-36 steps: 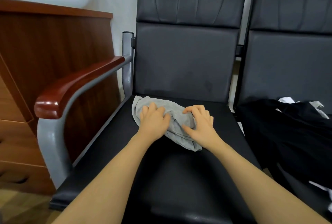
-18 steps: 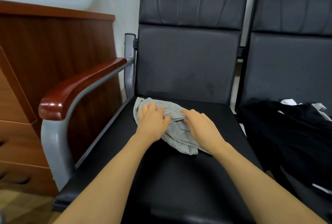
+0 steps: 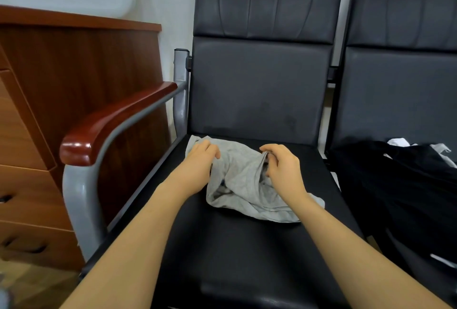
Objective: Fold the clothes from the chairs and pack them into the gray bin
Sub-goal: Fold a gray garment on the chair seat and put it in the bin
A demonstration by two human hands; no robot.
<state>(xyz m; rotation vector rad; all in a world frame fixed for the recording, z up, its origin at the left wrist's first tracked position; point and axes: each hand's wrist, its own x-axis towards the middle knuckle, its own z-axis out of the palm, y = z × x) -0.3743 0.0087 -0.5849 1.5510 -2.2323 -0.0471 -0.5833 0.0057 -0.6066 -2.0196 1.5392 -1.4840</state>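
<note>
A crumpled light grey garment [image 3: 243,185] lies on the seat of the black chair [image 3: 247,254] in front of me. My left hand [image 3: 199,162] lies on its left part with fingers curled into the cloth. My right hand [image 3: 282,165] pinches a raised fold at the garment's right side, fingers bent. A heap of black clothes [image 3: 400,185] with some white and grey cloth [image 3: 442,150] showing lies on the second chair to the right. The gray bin is not in view.
A wooden armrest [image 3: 111,125] on a grey metal frame [image 3: 81,199] borders the chair on the left. Beyond it stands a brown wooden cabinet with drawers [image 3: 32,135]. Both chair backs [image 3: 262,61] stand against a pale wall.
My hands have spread apart on the grey garment. The right hand went from lying flat to lifting a fold, and the garment has opened out towards the front right.
</note>
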